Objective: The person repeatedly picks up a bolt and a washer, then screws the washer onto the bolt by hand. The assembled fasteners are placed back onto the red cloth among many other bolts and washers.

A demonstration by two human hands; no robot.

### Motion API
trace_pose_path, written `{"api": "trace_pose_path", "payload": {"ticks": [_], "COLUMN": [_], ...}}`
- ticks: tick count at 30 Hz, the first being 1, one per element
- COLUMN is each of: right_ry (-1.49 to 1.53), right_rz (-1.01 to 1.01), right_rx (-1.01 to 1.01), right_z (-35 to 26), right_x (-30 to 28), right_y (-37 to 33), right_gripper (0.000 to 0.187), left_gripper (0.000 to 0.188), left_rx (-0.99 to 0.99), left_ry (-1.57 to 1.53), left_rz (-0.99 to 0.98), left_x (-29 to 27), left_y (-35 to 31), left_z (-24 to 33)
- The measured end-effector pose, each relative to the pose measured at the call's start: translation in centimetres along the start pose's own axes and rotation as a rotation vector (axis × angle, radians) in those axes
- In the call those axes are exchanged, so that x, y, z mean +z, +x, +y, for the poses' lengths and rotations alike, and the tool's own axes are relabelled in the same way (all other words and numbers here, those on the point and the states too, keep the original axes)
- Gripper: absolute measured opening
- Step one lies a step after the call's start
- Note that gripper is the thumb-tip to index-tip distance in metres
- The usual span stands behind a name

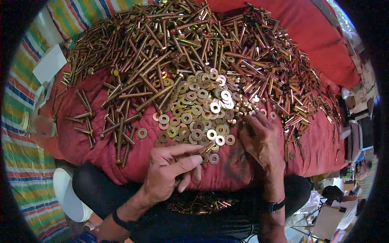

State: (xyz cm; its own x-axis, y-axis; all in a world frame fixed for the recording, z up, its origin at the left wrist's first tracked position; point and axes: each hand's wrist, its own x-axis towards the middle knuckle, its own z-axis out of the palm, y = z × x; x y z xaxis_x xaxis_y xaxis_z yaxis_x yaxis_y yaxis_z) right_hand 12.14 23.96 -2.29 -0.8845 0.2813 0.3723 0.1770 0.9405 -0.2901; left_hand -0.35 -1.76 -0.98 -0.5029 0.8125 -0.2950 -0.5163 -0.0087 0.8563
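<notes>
on my feed the left hand (pixel 168 167) pinches a brassy bolt (pixel 210 146), probably light, stiff, slick; i'd grip mid-shank. right hand (pixel 261 139): can't tell.

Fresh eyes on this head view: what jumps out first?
Probably the big heap of long metal bolts across the far side of the red cloth. Then the shiny flat washers piled in the middle. Nearer, the left hand seems to pinch a slim gold-coloured piece, and the right hand is at the small nuts.
</notes>
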Motion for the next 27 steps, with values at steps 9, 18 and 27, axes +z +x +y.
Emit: {"api": "trace_pose_path", "payload": {"ticks": [9, 18, 27], "right_ry": [-0.172, -0.184, 0.081], "right_rz": [0.035, 0.107, 0.11], "right_rx": [0.044, -0.032, -0.008], "right_z": [-0.4, -0.1, 0.0], "right_x": [-0.7, 0.0, 1.1], "right_y": [0.1, 0.9, 1.6], "right_gripper": [0.018, 0.024, 0.025], "left_gripper": [0.034, 0.032, 0.031], "left_rx": [-0.007, -0.029, -0.02], "left_ry": [0.011, -0.015, -0.01], "left_rz": [0.019, 0.026, 0.035], "left_x": [0.3, 0.5, 0.5], "left_y": [0.1, 0.2, 0.1], "left_z": [-0.2, 0.1, 0.4]}}
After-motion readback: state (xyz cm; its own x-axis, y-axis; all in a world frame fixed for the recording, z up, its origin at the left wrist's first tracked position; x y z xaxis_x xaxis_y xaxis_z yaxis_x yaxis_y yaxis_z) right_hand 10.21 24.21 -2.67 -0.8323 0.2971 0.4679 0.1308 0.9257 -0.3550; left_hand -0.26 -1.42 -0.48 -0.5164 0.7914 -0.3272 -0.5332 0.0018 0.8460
